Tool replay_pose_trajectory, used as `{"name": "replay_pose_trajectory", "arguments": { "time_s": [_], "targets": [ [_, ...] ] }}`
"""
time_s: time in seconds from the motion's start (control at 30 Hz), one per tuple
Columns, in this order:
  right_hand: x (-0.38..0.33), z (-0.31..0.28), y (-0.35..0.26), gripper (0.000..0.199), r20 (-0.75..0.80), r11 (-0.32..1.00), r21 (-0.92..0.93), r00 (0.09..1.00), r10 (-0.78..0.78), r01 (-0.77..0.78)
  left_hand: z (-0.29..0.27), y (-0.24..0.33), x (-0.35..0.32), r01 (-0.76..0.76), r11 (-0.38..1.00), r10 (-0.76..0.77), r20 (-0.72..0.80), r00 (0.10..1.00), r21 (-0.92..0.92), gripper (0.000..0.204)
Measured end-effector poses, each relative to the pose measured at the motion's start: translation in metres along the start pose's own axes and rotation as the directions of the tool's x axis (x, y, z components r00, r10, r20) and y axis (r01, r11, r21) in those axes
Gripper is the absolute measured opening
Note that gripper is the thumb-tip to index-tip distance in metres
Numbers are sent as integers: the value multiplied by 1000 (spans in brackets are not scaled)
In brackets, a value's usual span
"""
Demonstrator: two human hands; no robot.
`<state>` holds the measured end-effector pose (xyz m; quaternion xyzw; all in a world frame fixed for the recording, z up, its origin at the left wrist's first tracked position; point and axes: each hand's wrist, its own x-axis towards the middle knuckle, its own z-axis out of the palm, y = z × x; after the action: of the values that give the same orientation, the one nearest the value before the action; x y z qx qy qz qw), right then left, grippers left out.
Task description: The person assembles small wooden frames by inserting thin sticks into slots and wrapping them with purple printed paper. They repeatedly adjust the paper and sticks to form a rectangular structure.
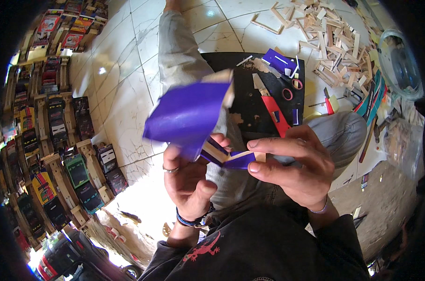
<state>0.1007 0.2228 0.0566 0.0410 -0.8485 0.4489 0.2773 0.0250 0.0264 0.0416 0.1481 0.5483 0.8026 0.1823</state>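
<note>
A glossy purple sheet [189, 110], slightly blurred, is attached to thin pale wooden strips [214, 152]. The piece hangs over my lap, and a light wooden part shows at its upper right edge. My left hand [186, 187] curls under the sheet and holds the piece from the left, its fingertips partly hidden. From the right, my right hand [299, 166] pinches the short purple-covered end between thumb and fingers. The two strips meet at an angle between my hands.
Ahead lies a black board [245, 107] with a red-handled blade [273, 112], scissors [287, 89] and purple scraps [278, 61]. Many wooden pieces [336, 42] are heaped at far right, near a coil of clear tubing [399, 65]. Wooden racks of colourful packets [58, 126] stand at left.
</note>
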Motion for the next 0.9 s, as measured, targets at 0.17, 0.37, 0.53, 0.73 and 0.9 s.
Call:
{"name": "replay_pose_trajectory", "arguments": {
  "time_s": [0.17, 0.37, 0.53, 0.73, 0.9],
  "targets": [
    [-4, 3, 0, 25, 60, 998, -67, 998, 4, 0, -14, -6, -6, 126, 991, -124, -65, 990, 40, 53],
    [-4, 10, 3, 31, 97, 993, 60, 990, 100, -106, -24, -14, -6, 90, 986, -78, -83, 993, 142, 45],
    [-5, 13, 3, 19, 143, 924, 224, 949, 282, -308, -24, -14, 1, 49, 942, -25, -76, 997, 331, 29],
    [-12, 28, 5, 23, 185, 878, 188, 894, 409, -440, -12, -12, 8, -96, 909, 86, 43, 995, 405, 22],
    [-13, 39, 13, 29, 261, 897, 132, 888, 379, -422, -12, -9, 10, -95, 825, 56, 88, 995, 558, 21]
  ]
}}
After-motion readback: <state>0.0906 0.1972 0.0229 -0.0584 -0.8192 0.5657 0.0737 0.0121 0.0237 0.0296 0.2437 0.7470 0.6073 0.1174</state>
